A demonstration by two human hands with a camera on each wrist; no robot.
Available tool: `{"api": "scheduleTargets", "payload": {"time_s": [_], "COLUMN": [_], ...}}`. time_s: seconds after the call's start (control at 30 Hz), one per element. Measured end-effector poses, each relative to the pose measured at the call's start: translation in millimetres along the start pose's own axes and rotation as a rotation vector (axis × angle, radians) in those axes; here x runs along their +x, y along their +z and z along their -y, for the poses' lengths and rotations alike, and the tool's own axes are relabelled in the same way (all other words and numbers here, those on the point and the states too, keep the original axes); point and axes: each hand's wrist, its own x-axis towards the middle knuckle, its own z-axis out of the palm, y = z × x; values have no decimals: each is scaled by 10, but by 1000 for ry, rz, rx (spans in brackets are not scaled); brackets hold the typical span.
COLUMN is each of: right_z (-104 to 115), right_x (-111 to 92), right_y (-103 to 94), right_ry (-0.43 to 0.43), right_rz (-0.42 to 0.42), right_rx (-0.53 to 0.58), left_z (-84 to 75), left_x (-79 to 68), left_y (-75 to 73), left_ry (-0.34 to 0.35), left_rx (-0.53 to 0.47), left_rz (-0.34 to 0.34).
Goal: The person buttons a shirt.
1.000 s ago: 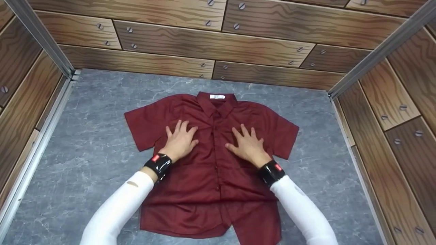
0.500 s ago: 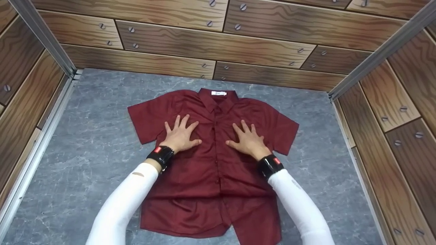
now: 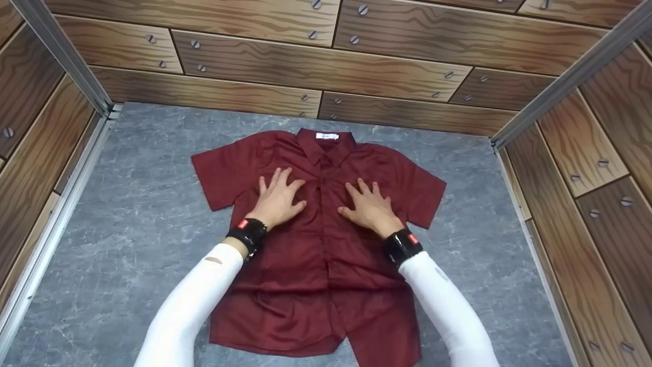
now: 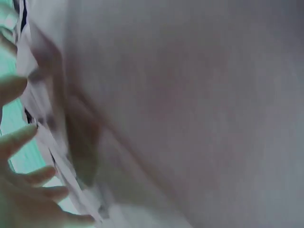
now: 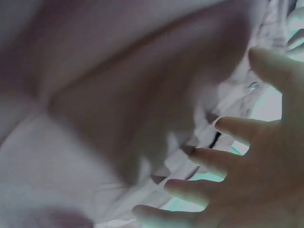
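A dark red short-sleeved button-up shirt (image 3: 295,265) lies front side up, its collar away from me and a white label inside the neck. My left hand (image 3: 277,201) rests with spread fingers on the chest to the left of the button placket. On the other side of the placket, my right hand (image 3: 372,206) lies on the chest, fingers spread too. In the left wrist view the fingers (image 4: 19,142) reach over the cloth, which looks pale there. The right wrist view shows the right fingers (image 5: 199,190) extended above creased fabric. Folds cross the lower front, and the hem's right part hangs lower.
The shirt lies on a grey marbled surface (image 3: 127,229). Wood-patterned panels (image 3: 254,56) stand at the back and both sides, with metal rails (image 3: 56,219) along the edges. Black bands (image 3: 248,233) circle both wrists above white sleeves.
The collar and shoulders have shifted a little away from me, while the hem stays about in place. My left hand has slid forward and toward the placket; the right has moved slightly forward.
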Motion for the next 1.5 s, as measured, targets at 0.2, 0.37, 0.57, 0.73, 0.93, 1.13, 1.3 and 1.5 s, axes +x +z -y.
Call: {"api": "scheduleTargets", "payload": {"time_s": [0.2, 0.37, 0.57, 0.73, 0.93, 1.13, 1.3, 1.5], "right_z": [158, 190, 191, 206, 231, 241, 256, 291], "right_x": [-63, -82, -91, -93, -89, -77, -53, -26], "right_y": [9, 58, 90, 103, 122, 104, 86, 85], "right_ry": [-82, -126, -138, -127, -144, -194, -210, -221], "right_rz": [-112, -188, -202, -225, -301, -354, -343, -290], "right_rx": [-33, -33, -43, -50, -26, 83, 302, 437], "left_z": [-171, -265, -257, -259, -249, -228, -214, -220], "left_x": [26, 55, 68, 60, 43, 12, -3, -18], "left_y": [96, 171, 245, 269, 282, 235, 203, 188], "left_ry": [193, 235, 187, 159, 148, 169, 229, 277], "left_rx": [40, 89, 84, 57, -6, -74, -122, -172], "left_rz": [-164, -181, -155, -145, -180, -206, -239, -256]}}
